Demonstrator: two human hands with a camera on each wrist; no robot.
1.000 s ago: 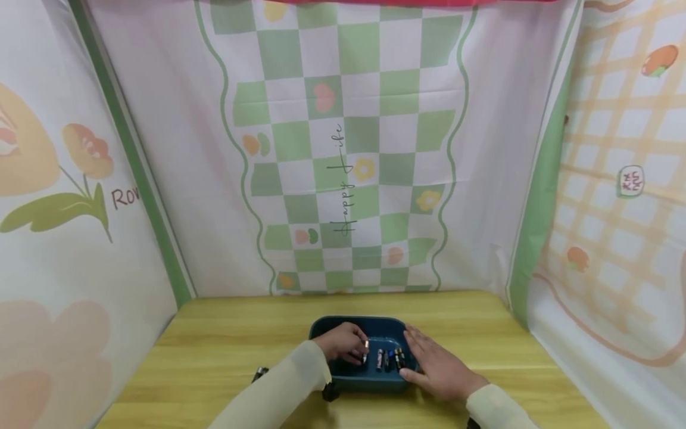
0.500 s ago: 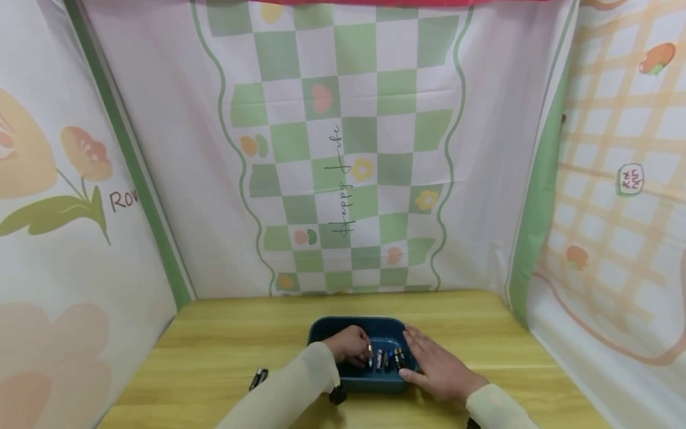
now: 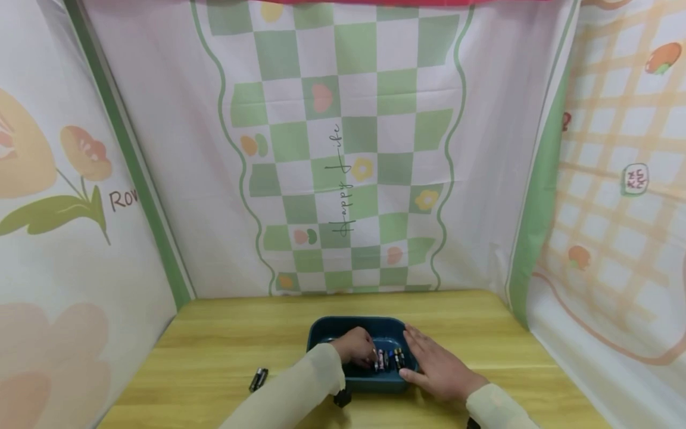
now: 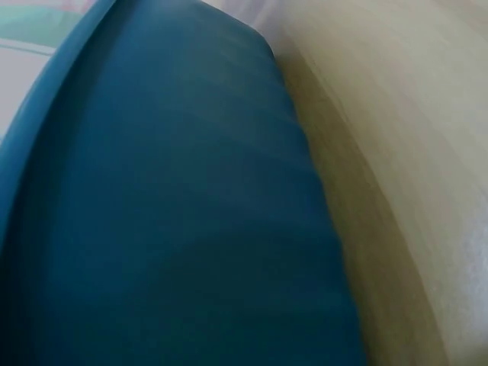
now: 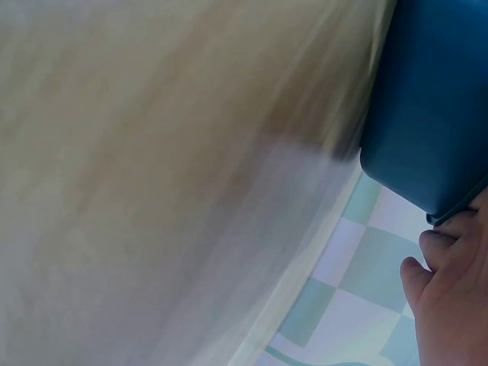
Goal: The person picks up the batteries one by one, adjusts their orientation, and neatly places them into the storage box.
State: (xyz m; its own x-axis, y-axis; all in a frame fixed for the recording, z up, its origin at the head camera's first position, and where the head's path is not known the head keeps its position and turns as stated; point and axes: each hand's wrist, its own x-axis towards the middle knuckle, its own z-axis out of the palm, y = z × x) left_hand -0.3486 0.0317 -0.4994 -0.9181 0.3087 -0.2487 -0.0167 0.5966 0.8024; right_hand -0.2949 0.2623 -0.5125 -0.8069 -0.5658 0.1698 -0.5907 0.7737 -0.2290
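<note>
In the head view, a dark blue plastic basin (image 3: 370, 384) stands on the table. My left hand (image 3: 355, 347) reaches into it over the near side, pinching a small battery (image 3: 376, 361) at the fingertips, low over the basin floor. Right beside this battery a row of several more batteries (image 3: 398, 358) lies toward the basin's right end. My right hand (image 3: 442, 366) rests on the right end of the rim, fingers extended along it and thumb at the near corner. In the right wrist view, its fingers lie against the rim. Only the basin's outer wall (image 4: 183, 183) fills the left wrist view.
Two black batteries (image 3: 258, 379) lie side by side on the wood-grain table (image 3: 214, 333), left of the basin near the left sleeve. A patterned cloth (image 3: 354, 179) hangs behind the table's far edge, with more cloth at both sides.
My left hand has moved right inside the basin, bringing its battery up to the row. The sleeve's shift uncovers the two batteries on the table. My right hand stays put.
</note>
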